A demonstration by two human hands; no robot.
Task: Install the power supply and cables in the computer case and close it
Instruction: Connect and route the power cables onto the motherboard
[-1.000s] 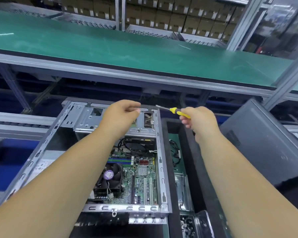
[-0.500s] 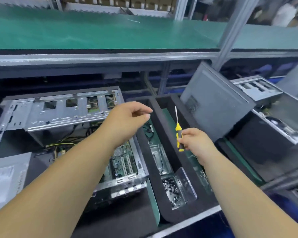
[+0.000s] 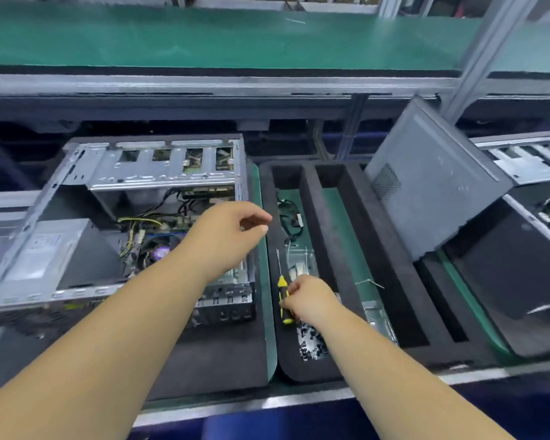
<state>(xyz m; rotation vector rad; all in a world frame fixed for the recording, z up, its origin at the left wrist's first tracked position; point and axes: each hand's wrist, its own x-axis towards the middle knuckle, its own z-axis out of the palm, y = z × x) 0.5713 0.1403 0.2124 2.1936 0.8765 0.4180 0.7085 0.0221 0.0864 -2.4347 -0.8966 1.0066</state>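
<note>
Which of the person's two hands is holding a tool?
The right hand: it grips a yellow-and-black screwdriver over the black foam tray. The left hand hovers empty above the open computer case.

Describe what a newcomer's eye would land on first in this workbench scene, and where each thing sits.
The open computer case fills the left, wiring and motherboard exposed. Just right of it, the right hand holds a yellow-handled screwdriver over the black foam tray. A grey side panel leans at the far right.

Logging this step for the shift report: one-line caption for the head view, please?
Right hand holds yellow screwdriver over foam tray; left hand hovers above open computer case.
</note>
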